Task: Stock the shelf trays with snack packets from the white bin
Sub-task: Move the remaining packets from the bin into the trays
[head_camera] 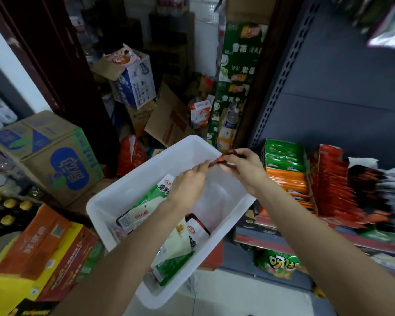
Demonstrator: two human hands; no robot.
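A white bin (132,190) sits low in the middle, with several green-and-white and black snack packets (146,208) lying in its near half. Over the bin's far right corner both hands meet on small red-and-black packets (226,157). My right hand (244,169) grips them from the right, fingers curled round them. My left hand (189,183) reaches in from the left and its fingertips pinch the packets' left end. To the right, shelf trays hold upright rows of green (283,156), orange (290,181) and red packets (333,185).
Cardboard cartons (53,156) crowd the floor at left and behind the bin. A dark perforated shelf upright (280,83) and back panel rise at right. Lower shelves at right hold more snack bags (276,263). A dark door frame stands at upper left.
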